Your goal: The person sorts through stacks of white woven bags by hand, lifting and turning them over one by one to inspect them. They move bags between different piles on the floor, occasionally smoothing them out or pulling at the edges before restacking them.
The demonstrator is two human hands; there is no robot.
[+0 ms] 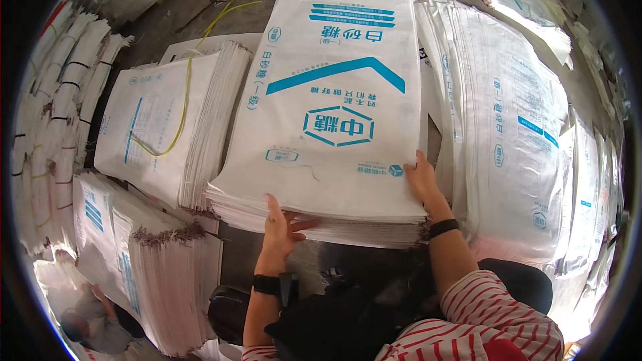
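Observation:
A tall stack of flat white woven sacks (334, 190) with blue print lies in front of me, its layered edge facing my body. My left hand (278, 230), with a dark wristband, is at the near edge; its thumb points up against the top sack and its fingers spread along the layers. At the near right corner, my right hand (422, 182) touches the side of the stack with a finger stretched along it. The undersides of both hands' fingers are partly hidden.
More sack stacks stand left (154, 120), lower left (170, 281) and right (515, 134). Tied bundles (57, 120) line the far left. A yellow strap (184, 110) trails over the left stack. Another person (100, 321) is at the lower left.

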